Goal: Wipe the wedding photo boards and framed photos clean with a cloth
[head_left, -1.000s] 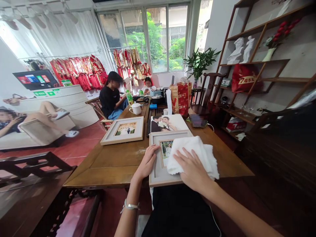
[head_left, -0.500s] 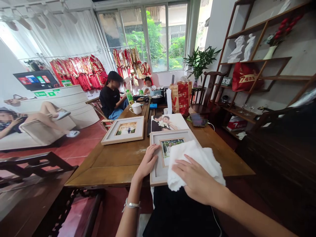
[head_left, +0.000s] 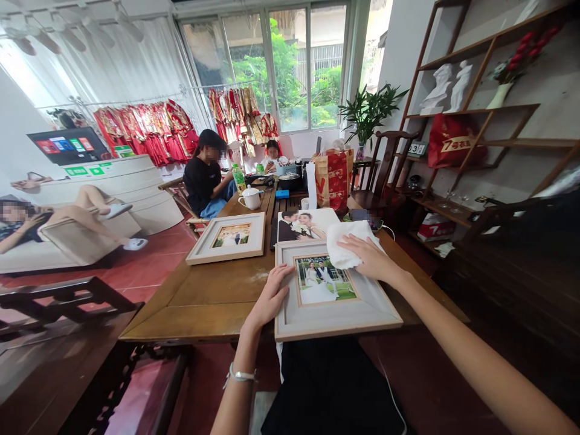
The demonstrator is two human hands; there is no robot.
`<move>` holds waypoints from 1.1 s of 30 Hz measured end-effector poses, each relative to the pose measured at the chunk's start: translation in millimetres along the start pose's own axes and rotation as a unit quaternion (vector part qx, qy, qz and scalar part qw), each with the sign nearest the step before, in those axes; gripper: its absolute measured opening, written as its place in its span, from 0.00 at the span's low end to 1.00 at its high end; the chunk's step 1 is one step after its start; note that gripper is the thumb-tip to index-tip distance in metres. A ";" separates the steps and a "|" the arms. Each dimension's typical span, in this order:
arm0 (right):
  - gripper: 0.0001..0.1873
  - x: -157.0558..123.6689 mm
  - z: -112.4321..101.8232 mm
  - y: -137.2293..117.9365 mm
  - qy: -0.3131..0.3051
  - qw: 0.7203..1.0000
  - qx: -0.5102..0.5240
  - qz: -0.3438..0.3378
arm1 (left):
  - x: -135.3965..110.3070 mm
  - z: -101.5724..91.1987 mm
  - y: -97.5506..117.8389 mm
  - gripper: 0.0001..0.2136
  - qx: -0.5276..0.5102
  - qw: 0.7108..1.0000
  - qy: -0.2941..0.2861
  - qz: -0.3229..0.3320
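A pale wooden picture frame [head_left: 312, 329] holding a photo of a couple outdoors lies at the near edge of the table. My left hand [head_left: 273, 290] rests on its left side, fingers stretched out over the edge. At the frame's upper right, my right hand [head_left: 369, 257] presses a bunched white cloth [head_left: 347, 237] down, fingers spread over it. The cloth covers that corner. Just behind lies a large wedding photo print [head_left: 306, 225], partly covered by the frame and cloth. Another framed photo [head_left: 226, 237] lies further left.
On the wooden table [head_left: 203, 299] stand a white lidded mug [head_left: 249, 197], a green-labelled bottle [head_left: 238, 178] and a red-and-brown paper bag [head_left: 333, 178]. A phone [head_left: 362, 217] with a white cable lies at the right. One person [head_left: 203, 175] sits at the table's far left side.
My right hand has slid the white cloth up and away to the frame's upper right corner, uncovering the couple's photo and lower right frame. My left hand stays in place.
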State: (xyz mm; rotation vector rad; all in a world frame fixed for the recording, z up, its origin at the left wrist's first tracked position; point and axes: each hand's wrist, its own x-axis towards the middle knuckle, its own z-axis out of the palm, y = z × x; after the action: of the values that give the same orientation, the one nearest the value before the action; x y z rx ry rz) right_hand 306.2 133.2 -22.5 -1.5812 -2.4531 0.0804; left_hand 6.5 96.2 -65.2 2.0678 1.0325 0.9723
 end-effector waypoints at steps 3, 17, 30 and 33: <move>0.40 3.8 2.8 -8.4 0.001 1.000 -0.019 -0.006 | -0.3 0.1 0.2 0.22 0.001 1.000 0.002 -0.002; 0.38 -126.9 -25.7 -41.8 -0.045 0.998 0.032 -0.008 | -0.5 2.4 1.8 0.22 -0.003 1.000 0.006 -0.010; 0.40 -42.0 18.9 -114.2 -0.006 0.999 -0.008 0.053 | -1.0 1.4 -1.2 0.19 0.002 1.000 0.010 -0.004; 0.45 -54.9 16.5 -142.1 -0.030 0.997 0.059 -0.027 | -0.4 2.7 -2.0 0.18 -0.004 1.000 0.022 0.005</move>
State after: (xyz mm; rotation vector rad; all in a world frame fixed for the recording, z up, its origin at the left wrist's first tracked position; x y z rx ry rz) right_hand 197.5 25.2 -23.6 -1.4832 -2.4847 0.2624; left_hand 7.8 96.3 -68.4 2.0552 1.0396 1.0306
